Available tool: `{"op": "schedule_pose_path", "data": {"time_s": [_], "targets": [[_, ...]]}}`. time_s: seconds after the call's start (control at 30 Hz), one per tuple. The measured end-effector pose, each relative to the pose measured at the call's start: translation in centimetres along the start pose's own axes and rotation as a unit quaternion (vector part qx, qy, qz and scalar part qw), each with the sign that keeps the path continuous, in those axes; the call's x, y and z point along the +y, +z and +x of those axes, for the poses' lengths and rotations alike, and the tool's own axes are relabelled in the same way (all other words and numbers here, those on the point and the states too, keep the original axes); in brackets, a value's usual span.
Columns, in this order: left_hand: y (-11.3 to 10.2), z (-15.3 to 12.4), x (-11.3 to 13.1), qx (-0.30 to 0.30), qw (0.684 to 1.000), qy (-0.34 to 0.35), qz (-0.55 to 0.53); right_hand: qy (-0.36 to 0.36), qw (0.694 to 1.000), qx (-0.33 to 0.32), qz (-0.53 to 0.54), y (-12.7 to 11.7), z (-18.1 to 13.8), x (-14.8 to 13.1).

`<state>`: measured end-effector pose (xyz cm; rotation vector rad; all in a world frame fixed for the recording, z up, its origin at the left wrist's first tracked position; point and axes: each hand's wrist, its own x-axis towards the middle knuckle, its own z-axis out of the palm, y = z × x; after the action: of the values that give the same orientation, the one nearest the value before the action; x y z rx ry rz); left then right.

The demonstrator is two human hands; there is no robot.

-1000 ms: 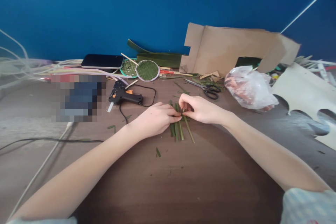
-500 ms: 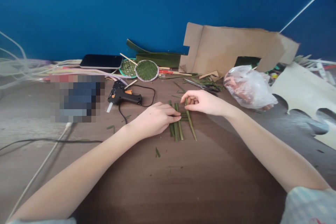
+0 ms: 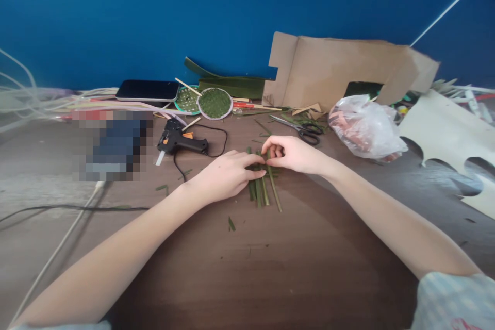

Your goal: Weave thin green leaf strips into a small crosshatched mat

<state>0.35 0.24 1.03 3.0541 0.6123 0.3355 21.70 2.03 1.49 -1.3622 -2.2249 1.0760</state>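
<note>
Several narrow green leaf strips (image 3: 258, 195) lie side by side on the brown table, crossed by a few sideways strips that partly show between my hands. My left hand (image 3: 226, 174) bears on this crossed bundle from the left, thumb and forefinger gripping it. In a pinch of thumb and fingertips, my right hand (image 3: 296, 153) holds the upper end of a single leaf strip (image 3: 275, 193). That strip lies just right of the others, slightly slanted. Both hands' fingertips nearly meet and hide the middle of the crossing.
Behind my left hand lie a black glue gun (image 3: 181, 142) with its cord and a round green woven piece (image 3: 215, 103). Scissors (image 3: 305, 130), a plastic bag (image 3: 367, 126) and cut cardboard (image 3: 328, 69) stand beyond my right hand. A phone (image 3: 147, 90) lies at the back left.
My right hand has moved left and slightly down, bringing its leaf strip closer to the others. My left hand stays nearly in place on the bundle.
</note>
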Motion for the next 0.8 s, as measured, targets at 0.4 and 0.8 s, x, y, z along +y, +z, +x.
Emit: {"op": "schedule_pose_path", "data": {"time_s": [0.4,0.8], "targets": [[-0.1,0.0,0.1,0.005,1.0,-0.014,-0.01,0.022,1.0,0.018,-0.009,0.0,-0.2,-1.0],[-0.1,0.2,-0.1,0.008,0.999,-0.006,-0.039,0.005,0.999,0.033,-0.035,0.3,-0.2,-0.9]]}}
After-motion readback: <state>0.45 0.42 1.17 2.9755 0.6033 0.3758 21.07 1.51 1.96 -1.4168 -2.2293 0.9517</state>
